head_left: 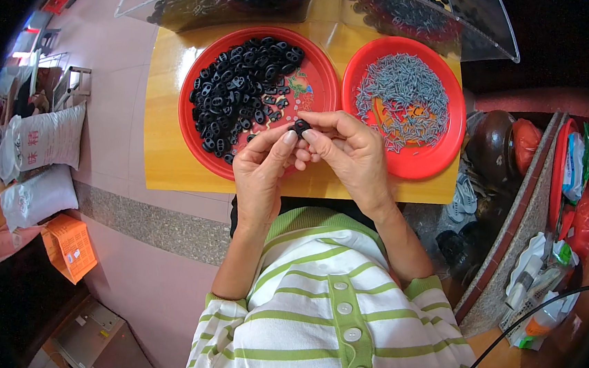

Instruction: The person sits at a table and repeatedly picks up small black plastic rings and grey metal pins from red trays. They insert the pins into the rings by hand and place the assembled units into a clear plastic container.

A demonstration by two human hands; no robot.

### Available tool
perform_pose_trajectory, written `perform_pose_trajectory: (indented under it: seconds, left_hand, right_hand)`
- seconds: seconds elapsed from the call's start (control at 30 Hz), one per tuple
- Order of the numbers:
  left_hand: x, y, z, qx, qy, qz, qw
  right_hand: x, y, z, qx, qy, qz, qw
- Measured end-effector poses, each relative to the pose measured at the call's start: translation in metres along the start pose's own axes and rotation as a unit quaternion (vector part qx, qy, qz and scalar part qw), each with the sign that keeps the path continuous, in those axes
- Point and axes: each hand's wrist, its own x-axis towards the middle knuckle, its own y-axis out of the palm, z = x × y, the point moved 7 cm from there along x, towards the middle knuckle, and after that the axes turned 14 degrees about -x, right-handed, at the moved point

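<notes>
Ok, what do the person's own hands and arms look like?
The left hand and right hand are bare, with no glove, watch or bracelet showing. The forearms are bare too, up to short white sleeves with green stripes, ending in solid green cuffs.

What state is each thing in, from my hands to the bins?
Left hand: pinching the black piece
Right hand: pinching the same piece
Black piece: held above the left red tray
Left red tray: partly covered with loose black pieces
Right red tray: partly covered with small grey screws
Clear bins: holding black pieces
</notes>
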Motion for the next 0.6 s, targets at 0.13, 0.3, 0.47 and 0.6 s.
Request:
perform_pose_trajectory:
  seconds: [0.13, 0.3, 0.47, 0.6]
  left_hand:
    - [0.0, -0.001, 0.002, 0.001, -0.01, -0.005, 1.0]
    - [0.0, -0.001, 0.004, -0.01, -0.021, -0.01, 1.0]
    - [-0.001, -0.003, 0.006, 0.001, -0.036, -0.017, 0.999]
    - [-0.003, -0.008, 0.013, 0.021, -0.055, -0.022, 0.998]
  right_hand:
    - [0.0, -0.002, 0.004, -0.037, -0.026, -0.004, 0.999]
    - [0.002, -0.005, 0.005, -0.061, -0.041, -0.005, 0.997]
    - [0.001, -0.006, 0.014, -0.153, -0.087, -0.008, 0.984]
    - [-0.002, -0.007, 0.008, -0.18, -0.085, 0.002, 0.98]
